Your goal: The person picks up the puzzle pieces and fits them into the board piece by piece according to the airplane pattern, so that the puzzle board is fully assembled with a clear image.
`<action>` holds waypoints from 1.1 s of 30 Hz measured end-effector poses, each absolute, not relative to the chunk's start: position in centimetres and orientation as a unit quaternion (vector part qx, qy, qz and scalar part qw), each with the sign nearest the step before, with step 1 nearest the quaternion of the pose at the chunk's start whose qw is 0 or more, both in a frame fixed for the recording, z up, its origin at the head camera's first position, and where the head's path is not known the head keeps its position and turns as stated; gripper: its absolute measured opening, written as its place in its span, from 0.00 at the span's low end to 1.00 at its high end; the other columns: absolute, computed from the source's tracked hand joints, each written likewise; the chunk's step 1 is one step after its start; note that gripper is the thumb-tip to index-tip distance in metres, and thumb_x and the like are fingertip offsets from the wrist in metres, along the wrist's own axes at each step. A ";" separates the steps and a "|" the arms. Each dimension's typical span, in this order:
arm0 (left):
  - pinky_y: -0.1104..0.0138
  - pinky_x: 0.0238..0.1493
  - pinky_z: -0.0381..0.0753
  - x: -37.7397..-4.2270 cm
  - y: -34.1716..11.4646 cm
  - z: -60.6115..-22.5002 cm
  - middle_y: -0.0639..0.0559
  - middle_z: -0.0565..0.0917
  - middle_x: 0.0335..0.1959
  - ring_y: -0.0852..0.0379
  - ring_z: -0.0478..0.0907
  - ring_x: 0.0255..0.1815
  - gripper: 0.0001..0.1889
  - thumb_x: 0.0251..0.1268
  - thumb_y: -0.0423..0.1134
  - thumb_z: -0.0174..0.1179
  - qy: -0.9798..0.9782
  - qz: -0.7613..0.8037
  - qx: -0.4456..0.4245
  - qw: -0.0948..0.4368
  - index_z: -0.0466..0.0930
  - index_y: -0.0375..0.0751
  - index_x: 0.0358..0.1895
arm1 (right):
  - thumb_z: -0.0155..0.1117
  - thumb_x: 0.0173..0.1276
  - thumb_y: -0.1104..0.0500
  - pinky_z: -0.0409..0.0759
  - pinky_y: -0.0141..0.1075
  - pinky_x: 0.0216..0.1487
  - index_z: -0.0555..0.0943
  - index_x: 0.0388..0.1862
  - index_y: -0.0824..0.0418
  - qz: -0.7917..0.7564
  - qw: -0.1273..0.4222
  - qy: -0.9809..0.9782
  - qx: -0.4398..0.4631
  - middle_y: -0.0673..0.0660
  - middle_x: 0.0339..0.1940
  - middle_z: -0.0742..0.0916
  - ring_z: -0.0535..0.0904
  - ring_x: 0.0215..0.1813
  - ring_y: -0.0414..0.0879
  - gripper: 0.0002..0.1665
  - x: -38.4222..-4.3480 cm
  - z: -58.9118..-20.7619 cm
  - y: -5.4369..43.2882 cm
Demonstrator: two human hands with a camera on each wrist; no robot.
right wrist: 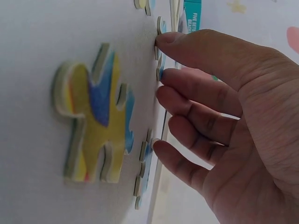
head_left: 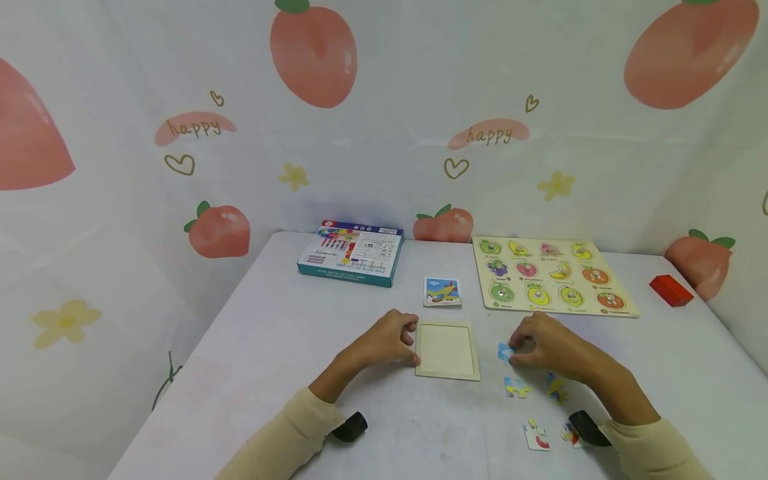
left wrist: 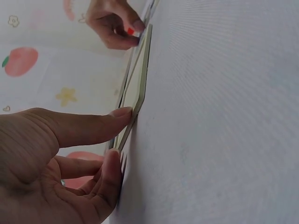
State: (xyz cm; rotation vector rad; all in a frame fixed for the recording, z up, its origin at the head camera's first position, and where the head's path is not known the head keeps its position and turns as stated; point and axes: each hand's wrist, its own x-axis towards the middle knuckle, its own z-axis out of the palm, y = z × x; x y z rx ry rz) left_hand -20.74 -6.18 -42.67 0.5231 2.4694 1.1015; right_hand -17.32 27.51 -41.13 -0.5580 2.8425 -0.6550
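Note:
A square wooden puzzle tray (head_left: 446,350) with a shallow recess lies on the table. My left hand (head_left: 390,339) holds its left edge, thumb at the near corner and forefinger at the far one; the left wrist view shows the thumb (left wrist: 122,113) against the rim. To the right of the tray, my right hand (head_left: 543,343) pinches a light-blue puzzle piece (head_left: 503,353) between thumb and forefinger, low over the table. Beneath that hand lies a yellow and blue piece (right wrist: 100,112), and another blue piece (right wrist: 144,170) sits near its little finger, hidden in the head view.
Nearer me lie a blue-yellow piece (head_left: 516,387) and a white-red piece (head_left: 536,435). Behind the tray is an airplane picture card (head_left: 442,292). Further back are a boxed set (head_left: 351,253), a fruit peg board (head_left: 552,277) and a red block (head_left: 671,291).

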 end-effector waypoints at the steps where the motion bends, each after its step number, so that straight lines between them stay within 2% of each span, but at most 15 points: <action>1: 0.67 0.50 0.82 -20.7 -6.2 -42.7 0.48 0.76 0.49 0.56 0.77 0.46 0.40 0.53 0.30 0.82 0.880 0.390 0.189 0.192 0.75 0.29 0.71 | 0.81 0.61 0.48 0.79 0.41 0.51 0.91 0.40 0.53 -0.219 0.085 0.954 -0.187 0.43 0.40 0.87 0.76 0.47 0.42 0.13 -17.3 -41.1 27.5; 5: 0.68 0.49 0.80 -20.5 -6.1 -42.7 0.49 0.75 0.50 0.57 0.77 0.48 0.42 0.53 0.32 0.82 0.883 0.381 0.192 0.195 0.73 0.30 0.72 | 0.81 0.61 0.48 0.79 0.42 0.50 0.91 0.40 0.55 -0.216 0.079 0.954 -0.191 0.44 0.40 0.87 0.76 0.46 0.43 0.14 -17.3 -41.2 27.6; 12: 0.65 0.53 0.81 -20.0 -5.9 -42.2 0.49 0.72 0.55 0.57 0.75 0.52 0.52 0.49 0.36 0.86 0.890 0.358 0.187 0.211 0.67 0.34 0.79 | 0.81 0.60 0.46 0.78 0.44 0.51 0.91 0.40 0.55 -0.209 0.072 0.957 -0.188 0.44 0.40 0.88 0.75 0.46 0.43 0.16 -17.3 -41.4 27.6; 28: 0.66 0.54 0.80 -19.9 -6.1 -42.1 0.50 0.72 0.55 0.57 0.74 0.52 0.52 0.49 0.37 0.86 0.891 0.352 0.197 0.209 0.66 0.34 0.79 | 0.80 0.61 0.48 0.78 0.41 0.48 0.90 0.40 0.57 -0.211 0.071 0.955 -0.197 0.45 0.39 0.87 0.74 0.45 0.43 0.16 -17.2 -41.1 27.5; 33: 0.65 0.55 0.80 -20.0 -6.2 -42.1 0.49 0.72 0.56 0.57 0.75 0.53 0.52 0.50 0.38 0.86 0.891 0.352 0.195 0.211 0.66 0.34 0.79 | 0.79 0.63 0.49 0.79 0.42 0.50 0.89 0.41 0.56 -0.212 0.057 0.954 -0.204 0.44 0.40 0.86 0.75 0.46 0.43 0.14 -17.3 -40.8 27.0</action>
